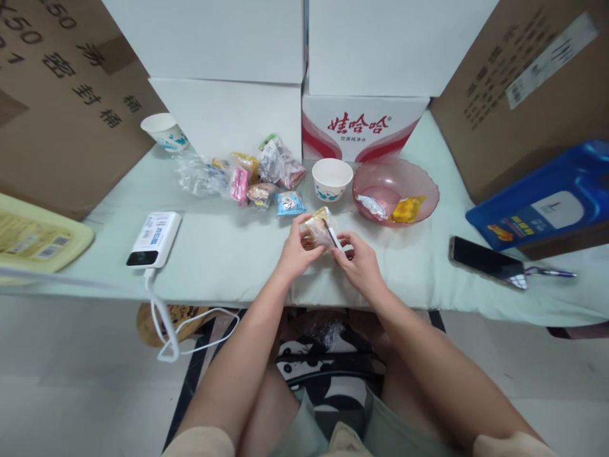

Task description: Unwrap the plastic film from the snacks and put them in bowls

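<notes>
Clear plastic showed between the left hand (297, 251) and the right hand (361, 263): both were closed on one snack packet (320, 230), just over the near edge of the table (228, 254). We judged that a sudden pull might burst it and scatter its contents on the floor (71, 381). We counted two paper cups (164, 131) (332, 179), one pink bowl (419, 181), one phone (485, 260).

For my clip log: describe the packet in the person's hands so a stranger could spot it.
Find the red-and-white box at the table's back; a paper cup and a pink bowl stand before it. Nearer, the left hand and right hand pinch a clear snack packet, the only one held, not lying in the pile or bowl.
</notes>
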The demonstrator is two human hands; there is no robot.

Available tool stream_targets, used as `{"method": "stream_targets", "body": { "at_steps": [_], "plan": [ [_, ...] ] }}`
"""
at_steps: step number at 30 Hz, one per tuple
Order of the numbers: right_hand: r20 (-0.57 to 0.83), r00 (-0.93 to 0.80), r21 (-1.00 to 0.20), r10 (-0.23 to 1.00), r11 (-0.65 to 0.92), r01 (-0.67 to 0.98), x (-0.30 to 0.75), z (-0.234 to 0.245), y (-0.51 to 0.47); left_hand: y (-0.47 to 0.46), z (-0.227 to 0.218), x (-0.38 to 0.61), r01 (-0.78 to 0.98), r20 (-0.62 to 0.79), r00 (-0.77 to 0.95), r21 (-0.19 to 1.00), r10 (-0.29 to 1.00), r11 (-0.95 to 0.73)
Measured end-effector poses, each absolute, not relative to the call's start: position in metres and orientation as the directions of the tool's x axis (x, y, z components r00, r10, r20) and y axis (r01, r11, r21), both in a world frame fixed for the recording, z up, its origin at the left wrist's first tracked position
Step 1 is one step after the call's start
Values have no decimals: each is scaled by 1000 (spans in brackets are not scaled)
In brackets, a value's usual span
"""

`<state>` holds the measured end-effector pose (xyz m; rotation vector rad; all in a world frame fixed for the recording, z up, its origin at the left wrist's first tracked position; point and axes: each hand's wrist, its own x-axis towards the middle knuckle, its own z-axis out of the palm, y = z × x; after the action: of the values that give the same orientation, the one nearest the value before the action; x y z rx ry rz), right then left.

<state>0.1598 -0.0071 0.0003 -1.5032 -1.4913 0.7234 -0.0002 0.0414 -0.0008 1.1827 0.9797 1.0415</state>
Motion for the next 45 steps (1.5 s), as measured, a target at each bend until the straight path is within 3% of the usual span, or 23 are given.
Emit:
{"method": "stream_targets", "body": {
  "at_steps": [7,14,17,21,26,31,36,40,43,45],
  "plan": [
    [119,16,-763,993,80,641,181,0,-17,50,10,-19,-320,-92,-50,945,994,72],
    [153,93,-402,984,-24,915,209,1,-13,40,10,-13,-147,-174,185,968,967,203],
    [271,-30,-483,962,162,861,203,0,-14,36,8,-5,-86,-211,202,969,956,232],
    [390,-212,-596,896,422,683,187,-4,-18,37,7,-4,-134,-336,202,921,920,366],
    [489,-276,-531,827,534,659,178,-3,-22,39,13,-9,-167,-382,219,892,898,420],
    [486,-497,-401,719,689,604,172,-1,-36,39,13,-9,-30,-300,79,952,951,303],
    [348,-628,-427,696,714,555,158,-1,-45,39,8,-9,27,-181,-8,983,983,182],
    [330,-657,-481,678,720,501,147,0,-47,38,3,-12,158,-60,-44,985,997,66],
    [347,-619,-552,704,687,472,145,4,-49,40,-2,-15,176,-71,-138,980,988,95],
    [374,-496,-613,784,610,502,148,9,-48,42,-3,-16,136,-102,-175,983,979,127]
  ]
}}
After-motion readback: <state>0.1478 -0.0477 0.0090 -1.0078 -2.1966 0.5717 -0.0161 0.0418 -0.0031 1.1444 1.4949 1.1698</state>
